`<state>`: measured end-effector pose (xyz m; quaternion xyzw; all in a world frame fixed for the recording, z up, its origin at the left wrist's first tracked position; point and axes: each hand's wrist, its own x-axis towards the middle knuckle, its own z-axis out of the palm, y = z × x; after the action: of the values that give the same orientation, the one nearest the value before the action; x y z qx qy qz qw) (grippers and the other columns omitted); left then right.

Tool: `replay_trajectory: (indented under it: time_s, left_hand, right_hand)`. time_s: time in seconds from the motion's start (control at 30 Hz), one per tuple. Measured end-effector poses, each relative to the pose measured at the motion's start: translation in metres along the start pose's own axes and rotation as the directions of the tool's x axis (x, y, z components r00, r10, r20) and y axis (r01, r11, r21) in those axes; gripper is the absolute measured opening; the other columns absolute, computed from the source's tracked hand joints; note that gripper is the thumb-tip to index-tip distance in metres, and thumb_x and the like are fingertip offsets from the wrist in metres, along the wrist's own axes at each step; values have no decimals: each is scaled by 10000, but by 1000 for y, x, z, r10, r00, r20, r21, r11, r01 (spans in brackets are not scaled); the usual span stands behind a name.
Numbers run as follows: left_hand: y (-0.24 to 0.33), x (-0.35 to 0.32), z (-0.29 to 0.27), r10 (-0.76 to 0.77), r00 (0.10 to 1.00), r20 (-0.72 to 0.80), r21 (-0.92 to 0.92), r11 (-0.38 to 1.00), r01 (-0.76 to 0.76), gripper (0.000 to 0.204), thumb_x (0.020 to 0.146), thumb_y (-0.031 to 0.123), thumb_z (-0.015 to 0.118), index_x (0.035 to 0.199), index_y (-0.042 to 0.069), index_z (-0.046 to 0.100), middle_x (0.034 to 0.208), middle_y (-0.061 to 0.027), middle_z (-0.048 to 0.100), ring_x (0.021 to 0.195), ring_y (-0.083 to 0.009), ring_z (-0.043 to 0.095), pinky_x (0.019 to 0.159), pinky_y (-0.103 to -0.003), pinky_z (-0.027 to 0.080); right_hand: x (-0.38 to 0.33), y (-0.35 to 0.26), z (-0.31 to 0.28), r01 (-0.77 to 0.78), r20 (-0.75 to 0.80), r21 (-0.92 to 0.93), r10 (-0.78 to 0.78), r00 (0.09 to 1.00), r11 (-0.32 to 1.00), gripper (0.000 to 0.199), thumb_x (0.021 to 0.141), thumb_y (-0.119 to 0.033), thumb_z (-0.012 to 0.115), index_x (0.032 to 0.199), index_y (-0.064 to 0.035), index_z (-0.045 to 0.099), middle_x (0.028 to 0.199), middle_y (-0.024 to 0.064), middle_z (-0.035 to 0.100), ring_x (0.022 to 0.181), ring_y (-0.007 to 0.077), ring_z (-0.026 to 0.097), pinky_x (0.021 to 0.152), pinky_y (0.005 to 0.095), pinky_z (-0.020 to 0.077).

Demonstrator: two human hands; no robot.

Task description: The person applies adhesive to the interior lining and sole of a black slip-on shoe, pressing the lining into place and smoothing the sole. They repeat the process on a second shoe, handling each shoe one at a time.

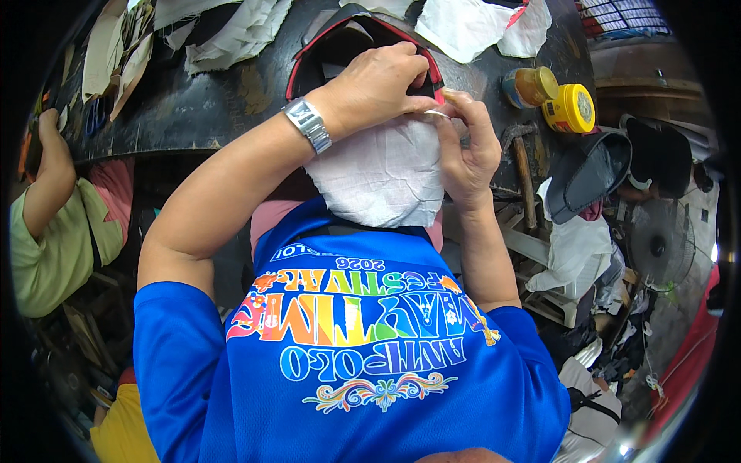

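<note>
My left hand [377, 86], with a metal watch on its wrist, curls over a black piece with red edging [333, 48] at the near edge of the dark worktable [201, 108]. A crumpled white lining sheet [382, 174] hangs from under that piece down toward my blue printed shirt. Beside the left hand, my right hand [468, 150] pinches the sheet's upper right edge between thumb and fingers. Where the sheet meets the black piece is hidden by my hands.
Two yellow-lidded jars [570, 108] stand at the table's right end, with a hammer [522, 166] below them. Another black shoe piece [588, 174] and a fan [660, 247] are on the right. Pale cut pieces [239, 31] lie further back. A person in green [54, 231] sits left.
</note>
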<state>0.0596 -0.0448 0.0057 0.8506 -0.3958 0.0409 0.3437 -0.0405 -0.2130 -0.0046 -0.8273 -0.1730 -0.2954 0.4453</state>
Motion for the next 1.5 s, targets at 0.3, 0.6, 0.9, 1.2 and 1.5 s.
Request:
replay_trajectory:
  time_s: [0.3,0.6,0.9,1.2,1.5]
  left_hand:
    - [7,-1,6,53,996,67,158,985,-63,179,808,144,755,900,12,677,978,-130,618,914,-317,665,794,-424,551]
    - [-2,-6,10,37,999,-24,-3,999,-37,126,818,93,704,876,-6,653,1031,-132,642,873,-332,677,790,-412,555]
    - [-18,1,-1,-101,991,93,-178,977,116,216,842,196,729,924,-4,725,908,-174,700,839,-316,701,784,-397,546]
    - [-12,-4,5,-52,999,-2,-107,993,51,269,808,230,792,949,4,752,965,-185,702,876,-328,702,815,-400,556]
    - [4,-6,3,-74,996,58,44,996,72,252,787,209,814,911,9,725,1008,-135,641,903,-310,675,801,-403,547]
  right_hand:
    - [-4,-3,-2,-283,83,151,273,959,947,648,817,-9,773,1410,-34,515,985,122,692,857,145,666,799,295,547]
    - [10,2,-2,-507,125,73,497,859,859,624,799,-24,761,1384,-34,547,863,106,714,745,130,648,707,279,519]
    - [5,15,11,-458,33,26,457,889,889,595,790,-12,733,1363,-67,586,796,70,669,722,129,611,690,288,498]
    - [1,16,2,-492,102,192,481,871,849,587,843,8,731,1400,-58,557,874,51,684,815,91,635,759,243,508]
    - [-9,17,-1,-342,122,218,323,939,914,557,865,59,712,1389,-67,572,959,73,692,851,97,647,785,240,516]
